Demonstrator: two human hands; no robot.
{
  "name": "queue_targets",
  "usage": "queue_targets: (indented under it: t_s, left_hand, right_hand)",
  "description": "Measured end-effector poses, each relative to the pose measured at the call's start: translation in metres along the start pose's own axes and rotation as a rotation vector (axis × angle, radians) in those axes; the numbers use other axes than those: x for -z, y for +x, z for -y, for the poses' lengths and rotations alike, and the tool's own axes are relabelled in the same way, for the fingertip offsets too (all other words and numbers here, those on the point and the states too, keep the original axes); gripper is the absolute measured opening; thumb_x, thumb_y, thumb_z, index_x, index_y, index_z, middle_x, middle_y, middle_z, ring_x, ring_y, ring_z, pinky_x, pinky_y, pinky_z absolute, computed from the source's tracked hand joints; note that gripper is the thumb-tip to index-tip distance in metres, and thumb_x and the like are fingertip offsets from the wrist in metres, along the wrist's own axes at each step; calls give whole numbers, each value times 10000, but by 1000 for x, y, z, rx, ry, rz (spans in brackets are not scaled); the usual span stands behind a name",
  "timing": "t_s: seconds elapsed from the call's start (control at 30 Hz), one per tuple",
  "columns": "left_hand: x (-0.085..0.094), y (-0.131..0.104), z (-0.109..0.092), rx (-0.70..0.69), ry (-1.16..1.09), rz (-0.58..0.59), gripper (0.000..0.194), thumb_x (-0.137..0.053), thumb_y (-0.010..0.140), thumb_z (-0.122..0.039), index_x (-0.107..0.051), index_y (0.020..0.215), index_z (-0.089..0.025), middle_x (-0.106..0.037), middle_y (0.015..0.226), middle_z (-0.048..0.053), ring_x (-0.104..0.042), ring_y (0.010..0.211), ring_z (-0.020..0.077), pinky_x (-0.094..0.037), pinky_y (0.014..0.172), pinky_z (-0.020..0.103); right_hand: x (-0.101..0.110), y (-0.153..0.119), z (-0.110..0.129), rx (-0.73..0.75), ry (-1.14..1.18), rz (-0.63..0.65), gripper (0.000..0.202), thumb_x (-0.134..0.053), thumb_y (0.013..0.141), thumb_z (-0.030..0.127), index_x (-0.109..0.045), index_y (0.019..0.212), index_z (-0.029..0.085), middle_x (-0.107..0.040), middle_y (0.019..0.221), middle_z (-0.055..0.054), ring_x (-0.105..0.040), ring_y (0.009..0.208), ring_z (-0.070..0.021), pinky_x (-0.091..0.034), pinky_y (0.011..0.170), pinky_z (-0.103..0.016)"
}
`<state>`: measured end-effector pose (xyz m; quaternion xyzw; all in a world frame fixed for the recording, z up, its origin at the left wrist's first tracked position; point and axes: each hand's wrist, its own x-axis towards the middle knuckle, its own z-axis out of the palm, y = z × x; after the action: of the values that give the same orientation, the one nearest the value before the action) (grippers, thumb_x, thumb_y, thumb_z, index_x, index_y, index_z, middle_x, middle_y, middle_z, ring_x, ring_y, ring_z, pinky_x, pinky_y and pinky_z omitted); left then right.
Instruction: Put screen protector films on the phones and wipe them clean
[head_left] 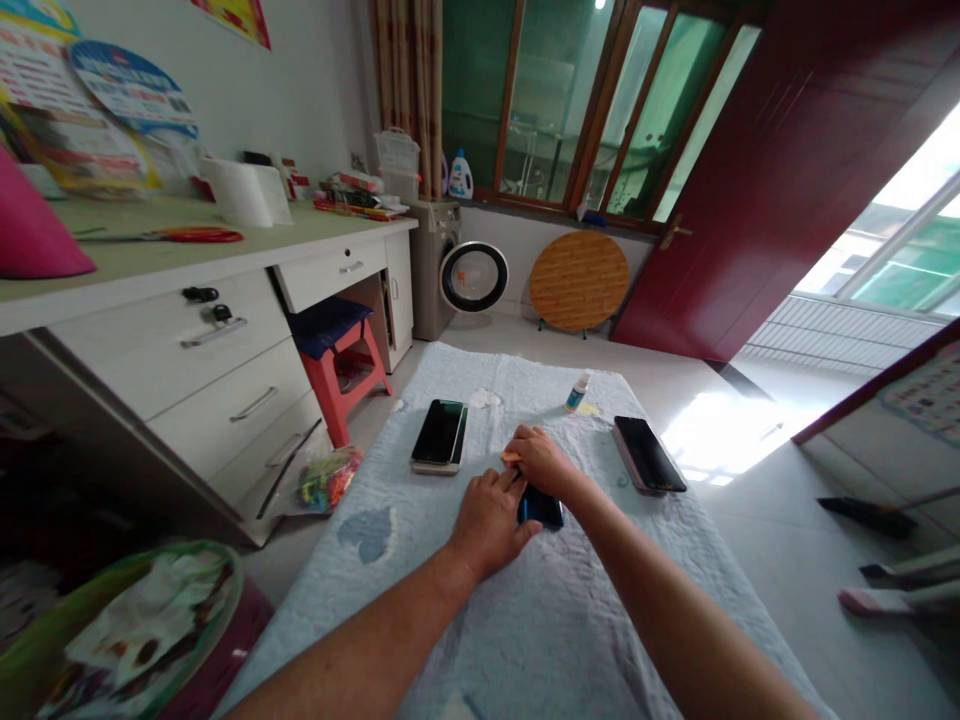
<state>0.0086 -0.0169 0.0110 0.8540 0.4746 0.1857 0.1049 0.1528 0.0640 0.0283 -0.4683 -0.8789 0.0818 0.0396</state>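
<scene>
A dark phone (pixel 551 513) lies on the cloth-covered table, partly hidden under my hands. My left hand (pixel 486 522) holds it down, with its thumb on the near edge and its fingers along the left side. Over the phone's far end, my right hand (pixel 540 462) is closed on a small orange cloth (pixel 512 457), of which only a bit shows. Further left rests a stack of phones (pixel 439 434), a black-screened one on top. Off to the right is another black phone (pixel 651 454). A small spray bottle (pixel 577 392) stands beyond my hands.
A pale blue patterned cloth (pixel 375 590) covers the table. At the left are a white desk (pixel 225 370), a red stool (pixel 349 375) and a full waste bin (pixel 240 610). Behind stand a washing machine (pixel 431 270) with its door open and a round wooden tabletop (pixel 579 280).
</scene>
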Motion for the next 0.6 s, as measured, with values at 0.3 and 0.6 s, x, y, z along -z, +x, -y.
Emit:
queue_targets:
  t_s: [0.3,0.6]
  left_hand:
    - [-1,-1,0,6,19,1,583,-636,808,-514,-548,1270,-170,-566,1317,115,-510,1091,307,-412,927,444]
    - [0,0,1,6,-17,20,613,-580,829,-568,-550,1285,-159,-554,1348,119,-494,1137,316,-393,970,445]
  right_hand:
    - [0,22,-17,-126,-30,-76,278,-446,873,86,-717,882,150,-664,897,-97,-534,975,-191,-330,861,-281]
    - [-7,-2,-50,-324,-25,-199,249,-451,859,112,-695,897,146,-620,887,-76,-533,813,-163,-340,738,-246]
